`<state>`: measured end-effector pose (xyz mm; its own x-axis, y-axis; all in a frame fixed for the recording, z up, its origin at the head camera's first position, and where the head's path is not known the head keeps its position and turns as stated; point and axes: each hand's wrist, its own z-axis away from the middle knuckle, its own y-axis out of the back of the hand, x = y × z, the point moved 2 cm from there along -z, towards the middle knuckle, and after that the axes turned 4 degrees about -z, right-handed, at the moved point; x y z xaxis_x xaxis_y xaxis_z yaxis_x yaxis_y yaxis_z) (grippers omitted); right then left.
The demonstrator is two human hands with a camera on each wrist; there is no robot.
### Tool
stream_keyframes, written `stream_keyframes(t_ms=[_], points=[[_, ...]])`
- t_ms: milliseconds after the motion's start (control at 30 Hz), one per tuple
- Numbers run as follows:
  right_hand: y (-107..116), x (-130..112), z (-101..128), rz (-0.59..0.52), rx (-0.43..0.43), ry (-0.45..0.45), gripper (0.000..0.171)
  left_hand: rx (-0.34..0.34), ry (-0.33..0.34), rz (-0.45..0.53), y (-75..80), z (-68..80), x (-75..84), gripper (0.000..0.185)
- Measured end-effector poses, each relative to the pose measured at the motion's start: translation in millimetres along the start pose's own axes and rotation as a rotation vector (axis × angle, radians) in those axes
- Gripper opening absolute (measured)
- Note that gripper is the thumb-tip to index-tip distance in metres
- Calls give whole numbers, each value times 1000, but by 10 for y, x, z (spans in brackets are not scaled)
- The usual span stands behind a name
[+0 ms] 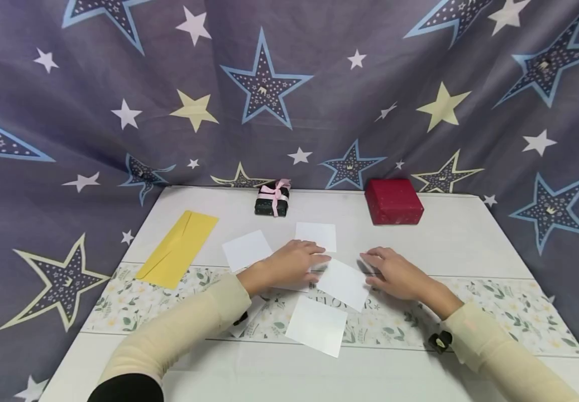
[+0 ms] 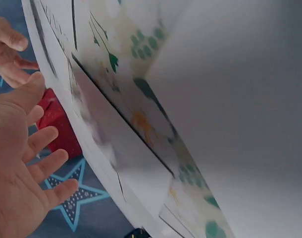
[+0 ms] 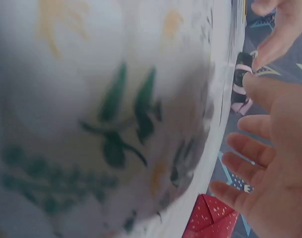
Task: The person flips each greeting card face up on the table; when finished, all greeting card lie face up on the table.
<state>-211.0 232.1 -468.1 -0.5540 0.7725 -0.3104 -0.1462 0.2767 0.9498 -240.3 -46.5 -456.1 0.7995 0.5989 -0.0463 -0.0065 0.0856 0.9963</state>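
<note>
grip: your left hand (image 1: 291,263) and right hand (image 1: 397,274) spread, pinching nothing. white paper square (image 1: 343,285), right hand's nine o'clock: likely light, bendable; take edges.

A curtained-off tabletop spot!
Star-printed cloth (image 1: 319,123) walls in a white, flower-banded table (image 1: 470,234); home or studio, can't tell!

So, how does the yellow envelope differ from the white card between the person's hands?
Shape: the yellow envelope is long and narrow; the white card is closer to square.
Surface: the envelope shows flap seams; the card's visible face looks plain.
Place: the card lies between the left hand and the right hand; the envelope lies farther left, away from both.
Both lie flat, partly over the floral band on the table.
</note>
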Motion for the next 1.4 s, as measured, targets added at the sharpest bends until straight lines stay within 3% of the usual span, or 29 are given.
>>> stream_keyframes(t_ms=[367, 533, 900, 1233, 1400], points=[[-104, -77, 153, 32, 38, 36, 45, -38, -107, -100, -119, -170, 134, 52], [-131, -82, 162, 16, 12, -4, 45, -51, -99, -87, -158, -168, 107, 49], [-177, -43, 145, -95, 52, -76, 38, -68, -50, -43, -161, -176, 106, 49], [-206, -36, 118, -256, 90, -227, 29, -75, -19, -8, -165, -187, 101, 50], [-188, -54, 126, -185, 94, -191, 34, -80, -35, -2, -145, -188, 88, 53]])
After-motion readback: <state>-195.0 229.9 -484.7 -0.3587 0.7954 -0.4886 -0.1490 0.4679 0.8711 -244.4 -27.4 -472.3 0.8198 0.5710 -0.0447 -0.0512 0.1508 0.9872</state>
